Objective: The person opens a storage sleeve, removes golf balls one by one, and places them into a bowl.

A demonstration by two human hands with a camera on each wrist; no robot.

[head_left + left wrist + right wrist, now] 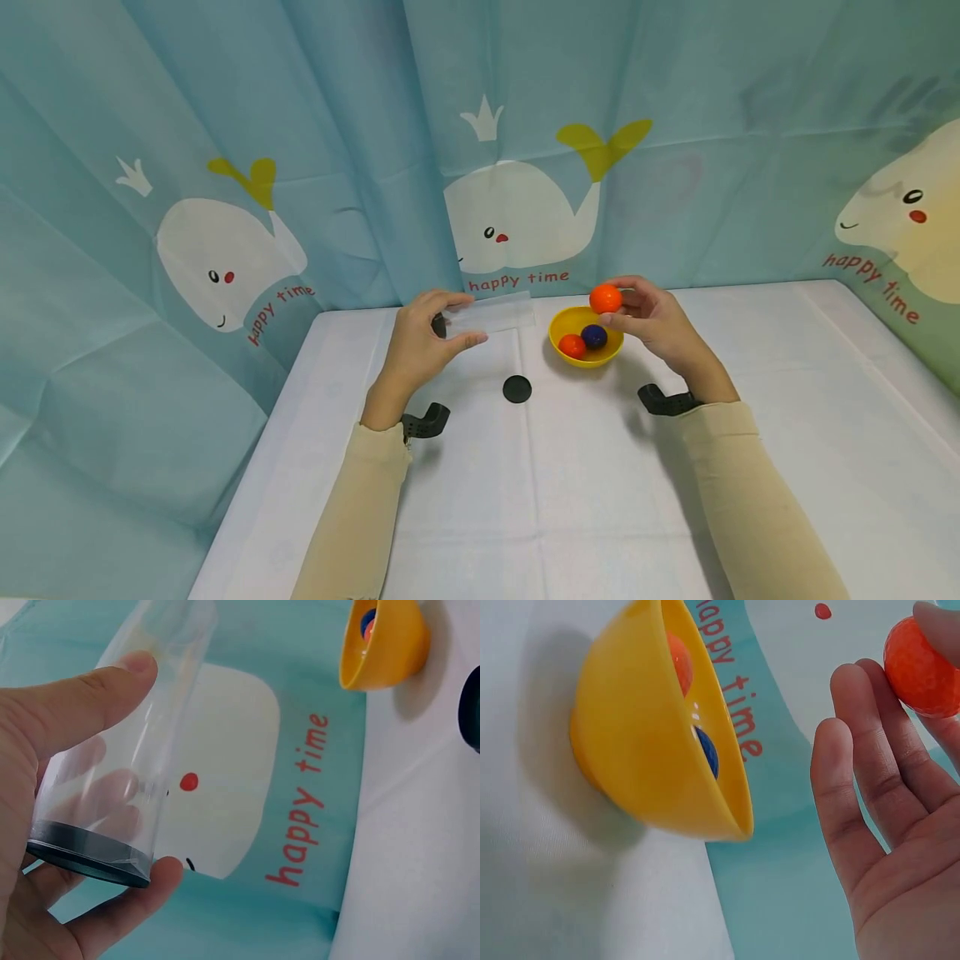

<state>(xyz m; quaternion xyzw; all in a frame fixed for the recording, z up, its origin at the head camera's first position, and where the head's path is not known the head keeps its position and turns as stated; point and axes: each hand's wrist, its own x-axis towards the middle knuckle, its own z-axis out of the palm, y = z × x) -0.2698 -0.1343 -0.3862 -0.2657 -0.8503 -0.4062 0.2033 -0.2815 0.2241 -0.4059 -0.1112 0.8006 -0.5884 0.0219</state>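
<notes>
My left hand (418, 343) grips a clear plastic tube (498, 313) near its black base (90, 853), thumb on one side and fingers around the other. The tube is tipped onto its side in the head view, its far end pointing right. No ball shows inside it. My right hand (651, 323) pinches an orange ball (605, 298) between thumb and fingertips, over the yellow bowl's far right rim; its other fingers are extended. Inside the yellow bowl (622, 727) lie another orange ball (572, 346) and a dark blue ball (594, 337).
A round black disc (517, 389) lies flat on the white tablecloth (472, 492), in front of the bowl and between the forearms. Behind the table's far edge hangs a blue-green curtain (360, 108) printed with whales.
</notes>
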